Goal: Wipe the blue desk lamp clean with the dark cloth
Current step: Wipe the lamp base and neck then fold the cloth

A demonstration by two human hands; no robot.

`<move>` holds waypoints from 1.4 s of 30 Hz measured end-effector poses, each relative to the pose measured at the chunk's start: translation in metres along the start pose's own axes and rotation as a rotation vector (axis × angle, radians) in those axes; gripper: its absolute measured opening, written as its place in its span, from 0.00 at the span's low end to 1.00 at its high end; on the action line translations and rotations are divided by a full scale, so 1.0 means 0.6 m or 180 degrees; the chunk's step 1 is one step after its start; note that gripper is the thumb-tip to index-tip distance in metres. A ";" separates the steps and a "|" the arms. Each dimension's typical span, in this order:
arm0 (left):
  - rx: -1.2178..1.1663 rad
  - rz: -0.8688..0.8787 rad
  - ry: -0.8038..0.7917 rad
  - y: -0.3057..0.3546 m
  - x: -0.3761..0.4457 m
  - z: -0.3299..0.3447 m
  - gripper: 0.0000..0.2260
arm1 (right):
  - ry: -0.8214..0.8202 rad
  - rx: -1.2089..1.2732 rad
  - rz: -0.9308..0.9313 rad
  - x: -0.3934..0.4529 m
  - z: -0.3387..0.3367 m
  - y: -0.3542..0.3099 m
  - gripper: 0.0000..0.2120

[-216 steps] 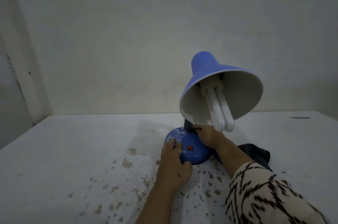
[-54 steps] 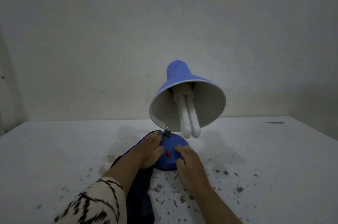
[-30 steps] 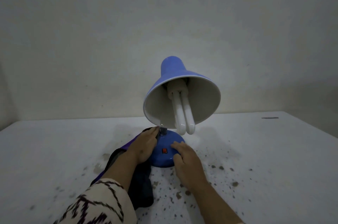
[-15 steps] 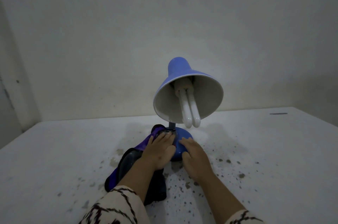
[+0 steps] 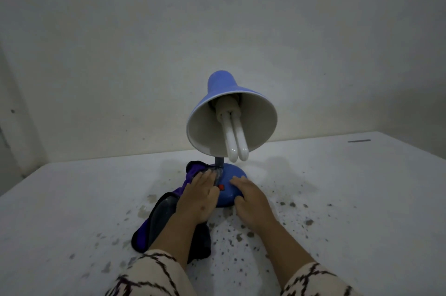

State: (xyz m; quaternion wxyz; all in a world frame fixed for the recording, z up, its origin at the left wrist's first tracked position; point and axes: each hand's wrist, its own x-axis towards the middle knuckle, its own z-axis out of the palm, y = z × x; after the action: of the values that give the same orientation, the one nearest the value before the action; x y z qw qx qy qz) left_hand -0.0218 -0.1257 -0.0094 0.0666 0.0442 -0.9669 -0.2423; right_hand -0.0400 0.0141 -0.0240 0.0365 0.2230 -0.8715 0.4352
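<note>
Blue plastic is under both my hands: the blue desk lamp (image 5: 229,126) stands near the middle of the table (image 5: 362,187), its shade tipped toward me so I look into the white inside and at the twin-tube bulb (image 5: 235,141). My left hand (image 5: 198,196) lies flat, fingers straight, pressing the dark cloth (image 5: 159,221) against the left side of the lamp's round base (image 5: 231,182), just beside the stem (image 5: 219,162); the rest of the cloth trails back along the table beneath my forearm. My right hand (image 5: 251,201) rests released on the right side of the base, fingers laid over it, steadying it without gripping anything. The red switch (image 5: 221,187) sits between my two hands.

I judge I am at the base-wiping step, working round the foot of the stem. Next I should draw the cloth across the front and right of the base, which means shifting my right hand out of the way, and go lightly over the switch. The stem and shade would come after that, with care near the bulb.
</note>
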 end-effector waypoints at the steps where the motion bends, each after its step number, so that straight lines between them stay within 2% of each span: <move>1: -0.0007 -0.0030 0.0020 0.002 -0.004 0.000 0.23 | -0.0011 -0.0014 -0.0006 0.000 0.000 0.000 0.24; 12: 0.0124 -0.0038 0.0290 0.025 -0.081 0.017 0.28 | -0.0138 -0.0031 0.0011 0.002 0.001 -0.003 0.25; 16: 0.0349 0.0176 -0.0042 0.031 -0.119 0.019 0.29 | -0.0149 -0.0006 0.0029 0.001 0.000 -0.005 0.23; 18: 0.0703 0.0320 -0.0274 0.029 -0.125 0.023 0.29 | -0.0124 0.0092 0.0048 0.001 0.000 -0.008 0.22; 21: 0.1016 0.0464 -0.0374 0.026 -0.121 0.028 0.29 | -0.0073 0.0247 0.0063 0.000 -0.001 -0.010 0.20; 25: 0.0805 0.0489 -0.0297 0.029 -0.113 0.031 0.33 | -0.0031 0.0412 0.0098 -0.003 -0.006 -0.010 0.20; 29: 0.0126 0.0469 -0.0034 0.039 -0.107 0.016 0.29 | -0.0018 0.0631 0.0172 -0.002 -0.007 -0.008 0.21; 30: 0.0184 0.0458 0.0110 0.042 -0.105 0.010 0.28 | -0.0012 0.0670 0.0184 -0.002 -0.006 -0.008 0.21; 32: 0.0900 0.0463 0.0487 0.048 -0.100 0.009 0.29 | 0.0008 0.0728 0.0211 0.000 -0.005 -0.008 0.21; 35: 0.1491 0.0278 0.0581 0.061 -0.088 0.022 0.23 | 0.0026 0.0799 0.0254 0.000 -0.006 -0.005 0.21; 36: 0.1528 0.0252 0.0543 0.062 -0.084 0.032 0.23 | 0.0027 0.0823 0.0263 -0.001 -0.007 -0.004 0.21; 38: 0.1531 0.0058 0.0095 0.053 -0.071 0.050 0.32 | 0.0032 0.0873 0.0258 -0.002 -0.007 -0.004 0.21; 40: 0.1597 0.0207 -0.0088 0.045 -0.057 0.064 0.40 | 0.0042 0.0957 0.0253 -0.002 -0.007 -0.003 0.20; 42: 0.1276 0.0112 -0.0242 0.047 -0.054 0.051 0.37 | 0.0050 0.1059 0.0254 -0.001 -0.007 -0.002 0.20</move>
State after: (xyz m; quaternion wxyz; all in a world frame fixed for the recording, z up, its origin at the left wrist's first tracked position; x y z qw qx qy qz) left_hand 0.0042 -0.0828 -0.0262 0.0241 0.0305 -0.9982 -0.0453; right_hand -0.0394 0.0169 -0.0207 -0.0115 0.1877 -0.7953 0.5763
